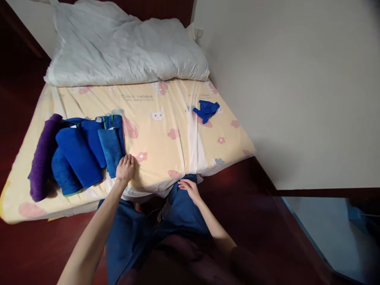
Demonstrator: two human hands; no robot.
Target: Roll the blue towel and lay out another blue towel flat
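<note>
Although the purple roll (pixel 43 162) and blue towel rolls (pixel 78 158) are grouped on the bed (pixel 160 146), one blue cloth (pixel 206 111) is left crumpled; left hand (pixel 125 168) placed at small roll (pixel 110 152), grip undetermined; right hand (pixel 190 188) held loosely open, empty

The person wears blue trousers (pixel 187 209) and a dark maroon top (pixel 178 253).

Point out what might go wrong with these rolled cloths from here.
The left hand rests against the small blue roll, so a push could shift it into its neighbours. The purple roll lies near the bed's front edge and might roll off if knocked.
</note>
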